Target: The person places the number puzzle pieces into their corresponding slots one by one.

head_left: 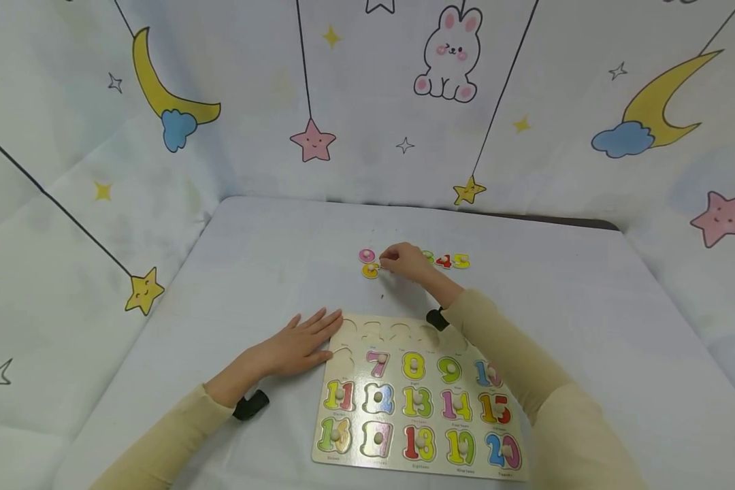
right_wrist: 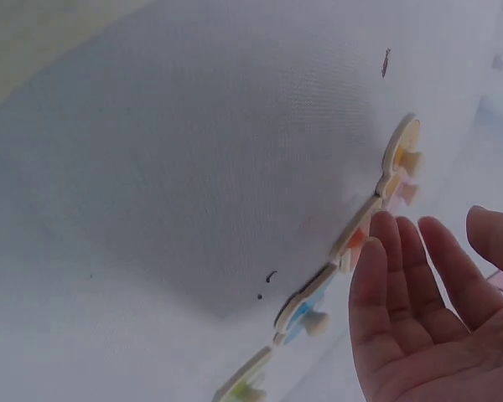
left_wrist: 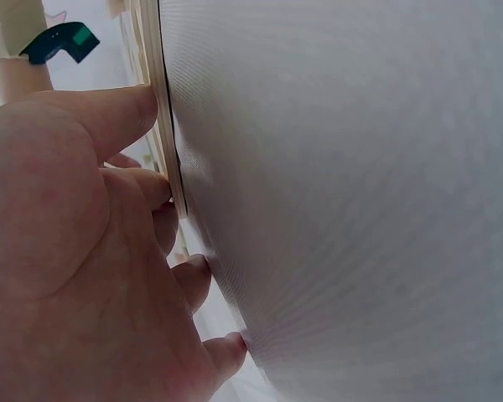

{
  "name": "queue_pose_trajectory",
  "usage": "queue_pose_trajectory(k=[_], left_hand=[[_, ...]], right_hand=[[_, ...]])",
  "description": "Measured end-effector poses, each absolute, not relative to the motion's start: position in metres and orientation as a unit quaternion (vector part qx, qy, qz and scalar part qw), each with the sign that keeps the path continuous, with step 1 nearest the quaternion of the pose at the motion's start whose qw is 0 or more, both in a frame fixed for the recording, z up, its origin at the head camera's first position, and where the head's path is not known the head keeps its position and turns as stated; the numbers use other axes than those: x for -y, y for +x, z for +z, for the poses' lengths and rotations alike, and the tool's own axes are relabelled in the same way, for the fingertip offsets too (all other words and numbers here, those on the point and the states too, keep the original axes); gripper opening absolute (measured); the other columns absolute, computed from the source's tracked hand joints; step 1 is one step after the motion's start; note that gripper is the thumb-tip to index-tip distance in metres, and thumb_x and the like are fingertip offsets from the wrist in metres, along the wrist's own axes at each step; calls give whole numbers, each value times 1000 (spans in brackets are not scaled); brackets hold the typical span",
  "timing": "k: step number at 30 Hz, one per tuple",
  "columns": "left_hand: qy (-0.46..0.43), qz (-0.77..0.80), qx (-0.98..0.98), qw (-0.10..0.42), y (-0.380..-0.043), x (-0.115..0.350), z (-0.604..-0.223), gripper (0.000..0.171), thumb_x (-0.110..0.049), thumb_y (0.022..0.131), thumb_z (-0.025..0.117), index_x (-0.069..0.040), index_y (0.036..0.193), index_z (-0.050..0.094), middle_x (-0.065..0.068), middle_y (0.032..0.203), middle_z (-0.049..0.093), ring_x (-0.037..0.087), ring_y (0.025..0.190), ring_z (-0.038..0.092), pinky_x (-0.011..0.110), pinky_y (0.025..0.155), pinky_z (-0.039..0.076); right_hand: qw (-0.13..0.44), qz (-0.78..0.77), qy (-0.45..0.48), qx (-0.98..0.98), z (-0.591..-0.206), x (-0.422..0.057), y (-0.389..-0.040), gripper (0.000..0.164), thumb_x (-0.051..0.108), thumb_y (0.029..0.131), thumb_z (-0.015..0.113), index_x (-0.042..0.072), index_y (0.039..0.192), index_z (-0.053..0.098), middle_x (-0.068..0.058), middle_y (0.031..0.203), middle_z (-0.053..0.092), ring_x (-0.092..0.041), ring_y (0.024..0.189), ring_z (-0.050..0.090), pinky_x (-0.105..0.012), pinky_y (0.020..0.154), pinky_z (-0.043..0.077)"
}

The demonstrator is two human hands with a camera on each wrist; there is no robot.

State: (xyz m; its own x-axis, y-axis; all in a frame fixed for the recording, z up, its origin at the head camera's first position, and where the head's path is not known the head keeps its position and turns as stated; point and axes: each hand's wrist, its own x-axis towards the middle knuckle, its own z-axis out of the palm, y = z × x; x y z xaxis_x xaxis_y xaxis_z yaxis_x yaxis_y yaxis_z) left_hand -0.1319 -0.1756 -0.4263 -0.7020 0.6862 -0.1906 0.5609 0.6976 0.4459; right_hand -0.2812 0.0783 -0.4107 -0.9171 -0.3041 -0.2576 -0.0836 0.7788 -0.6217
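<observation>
My left hand (head_left: 297, 347) lies with its fingers spread at the top left corner of a wooden number puzzle board (head_left: 358, 416). In the left wrist view its thumb and fingertips touch the board's edge. Farther back, my right hand (head_left: 404, 262) is over a row of loose number pieces. In the right wrist view its fingers are loosely extended, fingertips right beside a reddish piece (right_wrist: 355, 239), thumb apart. Left of it in the head view lie a round pink piece (head_left: 367, 256) and an orange six (head_left: 370, 271). A blue piece (right_wrist: 306, 314) shows in the right wrist view, hidden behind the hand from above.
Right of the hand lie a green piece (head_left: 429, 256), a red four (head_left: 444, 261) and a yellow five (head_left: 461, 261). Knobbed numbers from seven to twenty fill the board's lower rows; outlined recesses show along its top. A patterned curtain (head_left: 367, 88) hangs behind the white table (head_left: 269, 258).
</observation>
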Motion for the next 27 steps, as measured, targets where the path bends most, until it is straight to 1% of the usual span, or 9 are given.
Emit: queue_pose_trajectory(k=[3,7,12,15,21,27], left_hand=[[347,181,-904,172,-131,176,-427,63,-31,98,48,-4,149,21,10,154,16,32,139,11,61,103,10],[347,177,-905,172,-131,176,-426,63,-31,99,48,-4,149,21,10,154,16,32,139,10,61,103,10],[347,172,-906,173,-132,176,-427,64,-33,99,48,-5,149,20,8,154,15,30,139,9,60,104,10],[349,171,-905,172,-133,177,-429,64,-33,99,47,-6,149,20,7,154,14,30,139,9,60,104,10],[352,169,-904,172,-134,177,-433,64,-35,99,46,-7,150,19,6,155,13,29,139,8,60,104,9],[348,164,-906,174,-135,178,-433,64,-35,99,45,-8,150,19,5,155,12,28,139,8,59,104,9]], right_hand=[[164,-303,-102,-933,-416,-72,-286,26,20,95,57,3,112,66,-8,101,63,-19,84,56,-30,74,47],[150,-268,-112,-945,-419,-62,-290,23,20,93,60,2,105,68,-8,97,64,-19,80,55,-30,71,45],[149,-203,-87,-964,-423,-50,-294,24,27,88,66,4,93,66,-5,86,61,-18,73,53,-31,63,43],[146,-176,-81,-970,-426,-46,-295,25,29,86,68,5,86,62,-5,82,58,-19,71,52,-32,61,42],[141,-147,-104,-974,-429,-45,-293,23,27,87,68,6,87,58,-6,86,55,-20,77,50,-33,68,43],[147,-126,-109,-975,-427,-44,-291,25,29,88,66,6,85,56,-7,87,52,-20,76,49,-34,64,42]])
